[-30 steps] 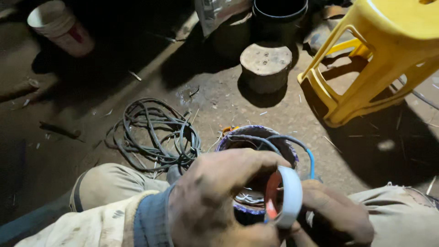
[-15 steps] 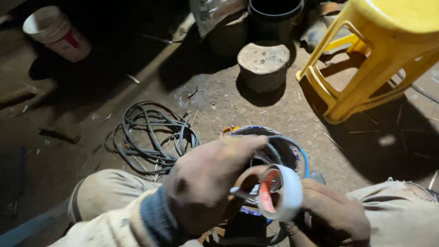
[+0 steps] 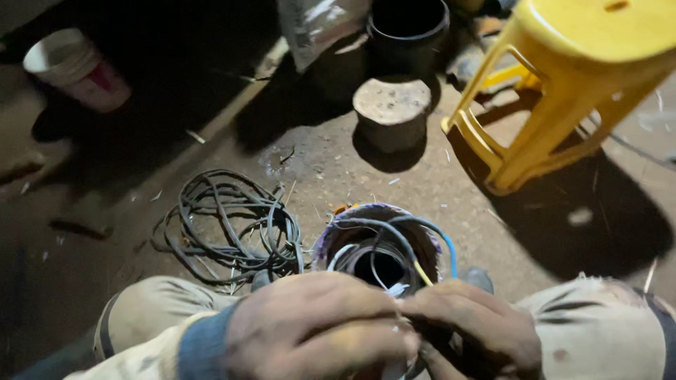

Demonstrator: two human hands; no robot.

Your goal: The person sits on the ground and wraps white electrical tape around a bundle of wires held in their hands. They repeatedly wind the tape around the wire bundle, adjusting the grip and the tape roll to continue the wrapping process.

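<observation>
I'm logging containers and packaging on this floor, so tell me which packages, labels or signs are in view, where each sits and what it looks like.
Bucket: far left on the ground, tilted, white with a red label patch.
Bag: top centre, beside the black pot, crumpled, shiny grey-white plastic.
No signs or screens in view.

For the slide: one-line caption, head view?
Both hands meet over an open cylinder with wires, beside a cable coil.
</observation>
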